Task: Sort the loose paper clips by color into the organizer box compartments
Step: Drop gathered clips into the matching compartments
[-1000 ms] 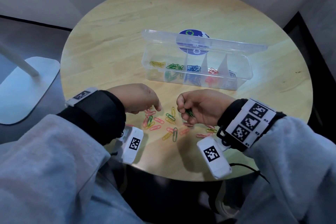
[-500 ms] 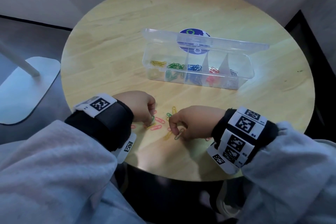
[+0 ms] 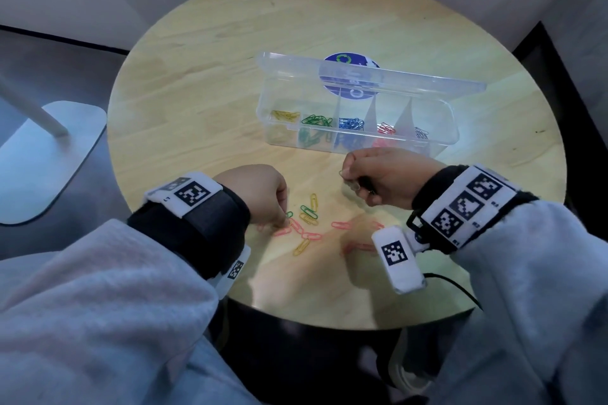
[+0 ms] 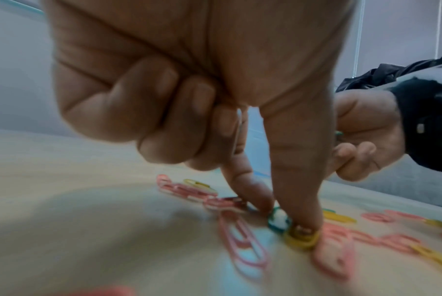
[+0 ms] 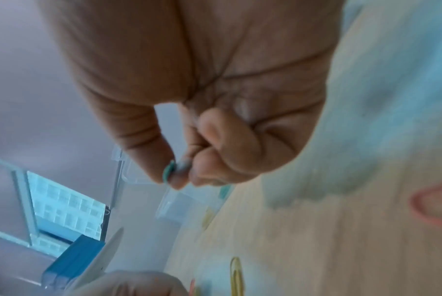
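Clips (image 3: 307, 219) pink, yellow, green, scattered; left hand (image 3: 260, 189) grip pinching green clip (image 4: 278, 219); right hand (image 3: 385, 176) grip clamped on green clips (image 5: 170, 170).

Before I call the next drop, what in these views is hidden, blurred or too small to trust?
- How many clips the right hand holds: head view, curled fingers cover them; right wrist view is blurred, only a green paper clip edge shows.
- Which clip the left hand is taking: its knuckles hide the fingertips in the head view; the left wrist view is smeared.
- Rightmost compartment of the clear plastic organizer box: clip colour too small to tell.
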